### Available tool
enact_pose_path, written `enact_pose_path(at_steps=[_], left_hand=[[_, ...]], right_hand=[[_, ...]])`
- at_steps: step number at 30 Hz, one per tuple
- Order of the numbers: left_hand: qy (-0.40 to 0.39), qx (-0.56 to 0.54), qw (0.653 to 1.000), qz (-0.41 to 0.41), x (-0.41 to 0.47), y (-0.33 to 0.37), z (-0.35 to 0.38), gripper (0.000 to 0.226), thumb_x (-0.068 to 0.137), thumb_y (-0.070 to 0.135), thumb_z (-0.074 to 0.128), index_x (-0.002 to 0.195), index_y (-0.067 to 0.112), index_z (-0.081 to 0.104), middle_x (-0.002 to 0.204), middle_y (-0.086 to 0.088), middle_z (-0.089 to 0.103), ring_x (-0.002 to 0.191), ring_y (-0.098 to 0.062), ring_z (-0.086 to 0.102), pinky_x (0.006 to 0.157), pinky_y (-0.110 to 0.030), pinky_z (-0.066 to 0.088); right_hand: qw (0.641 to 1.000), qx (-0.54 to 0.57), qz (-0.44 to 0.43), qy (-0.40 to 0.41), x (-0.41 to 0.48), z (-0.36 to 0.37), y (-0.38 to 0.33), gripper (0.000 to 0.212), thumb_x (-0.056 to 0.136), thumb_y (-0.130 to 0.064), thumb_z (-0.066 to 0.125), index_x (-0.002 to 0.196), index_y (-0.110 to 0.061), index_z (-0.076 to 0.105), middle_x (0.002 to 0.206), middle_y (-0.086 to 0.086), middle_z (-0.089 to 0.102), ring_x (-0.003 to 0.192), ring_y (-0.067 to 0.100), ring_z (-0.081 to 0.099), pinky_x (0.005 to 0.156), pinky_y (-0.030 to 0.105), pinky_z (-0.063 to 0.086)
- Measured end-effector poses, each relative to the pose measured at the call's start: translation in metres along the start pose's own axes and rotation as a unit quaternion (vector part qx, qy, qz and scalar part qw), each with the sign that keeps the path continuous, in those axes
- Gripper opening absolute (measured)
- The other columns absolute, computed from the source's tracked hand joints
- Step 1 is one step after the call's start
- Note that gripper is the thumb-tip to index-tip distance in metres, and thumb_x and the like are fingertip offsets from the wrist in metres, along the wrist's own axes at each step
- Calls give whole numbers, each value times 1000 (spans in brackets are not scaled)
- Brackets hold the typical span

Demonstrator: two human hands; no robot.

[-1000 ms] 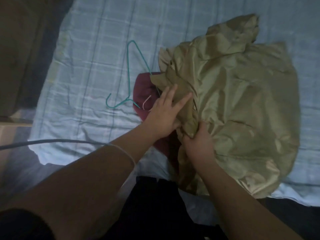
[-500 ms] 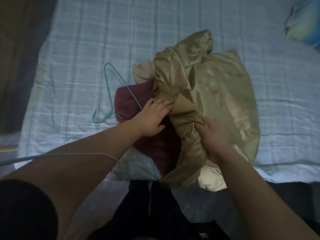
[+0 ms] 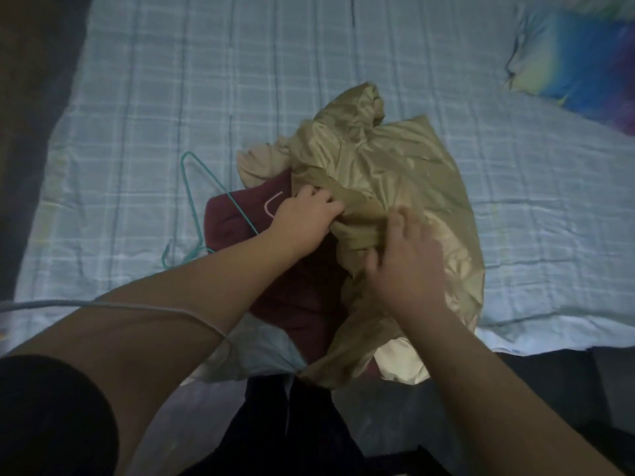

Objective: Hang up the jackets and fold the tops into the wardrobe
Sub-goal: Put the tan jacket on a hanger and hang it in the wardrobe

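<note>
The bed [image 3: 137,97] fills most of the frame. Its left side drops off into a dark strip along the left edge, so I have no room to work there. Left of centre a green wire hanger [image 3: 191,201] lies flat on the sheet with its right arm running onto a maroon top [image 3: 295,304]. Part of a pink hanger hook [image 3: 265,207] shows on that top, just beside my left hand [image 3: 305,218].

The left hand's fingers [image 3: 323,202] are clenched around a bunched fold at the left edge of the gold jacket [image 3: 395,166]. The jacket is heaped at the centre of the frame, partly over the maroon top and a cream cloth [image 3: 257,163]. It looks thin, shiny and very light. I expect it to be limp and slippery, so a loose pinch would likely slide off. The collar or shoulder seams should be the best places to hold it for threading a hanger, but I can't pick them out in the crumple.

My right hand [image 3: 405,269] is at the jacket's lower middle with its fingers [image 3: 400,221] spread and released. It is blurred, so I can't tell whether it touches the fabric or is just above it.

The jacket's lower end and the maroon top hang over the near edge of the bed at lower centre, where a careless tug could drag both to the floor. There is open sheet to the right of the jacket, and a bright pillow [image 3: 580,63] sits well apart in the upper right.
</note>
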State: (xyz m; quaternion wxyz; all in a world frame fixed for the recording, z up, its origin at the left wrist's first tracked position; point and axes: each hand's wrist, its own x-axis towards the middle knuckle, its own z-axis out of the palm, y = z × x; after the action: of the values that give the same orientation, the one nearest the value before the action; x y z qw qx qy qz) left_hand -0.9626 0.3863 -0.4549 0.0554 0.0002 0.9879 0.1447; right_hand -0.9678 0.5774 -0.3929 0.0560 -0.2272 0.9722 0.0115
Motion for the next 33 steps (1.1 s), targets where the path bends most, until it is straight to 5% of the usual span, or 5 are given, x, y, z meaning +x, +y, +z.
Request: enact_pose_path(at_steps=[7,11,16,25,33], left_hand=[[57,60,996,42,-11,18,-51,18,91,22,56,107,20,64,107,-4,61,104,-30,57,71,-40,42],[213,51,965,147,-29,26,-74,41,81,9,52,119,17,65,140,-14,55,134,-37,44,115,-56,22],[271,-72,954,107,-50,17,-128,52,74,10,51,125,5,61,136,-14,56,128,-35,50,109,-53,36],[94,-87,989,70,-3,36,-225,75,84,8,56,154,16,29,160,-12,29,149,-31,22,124,-34,11],[97,-100,975,170,11,109,-326,11,92,32,61,97,35,52,97,12,59,100,-20,62,83,-39,51]], right_hand=[[1000,15,-24,-13,-4,7,-25,23,84,-20,57,104,-20,48,99,3,59,90,27,60,69,39,45],[999,9,-32,4,0,-18,-15,32,82,-18,57,113,-24,53,104,0,59,92,26,59,70,40,52],[999,0,-10,45,-5,-71,14,37,82,-10,47,115,-26,54,107,0,58,94,27,55,69,38,47],[988,39,-20,147,-30,-180,65,51,81,-2,46,124,-29,53,114,-6,57,101,21,48,69,37,49],[952,45,-50,299,-45,-279,118,43,81,-2,60,118,-25,59,101,-4,55,96,24,48,66,38,48]])
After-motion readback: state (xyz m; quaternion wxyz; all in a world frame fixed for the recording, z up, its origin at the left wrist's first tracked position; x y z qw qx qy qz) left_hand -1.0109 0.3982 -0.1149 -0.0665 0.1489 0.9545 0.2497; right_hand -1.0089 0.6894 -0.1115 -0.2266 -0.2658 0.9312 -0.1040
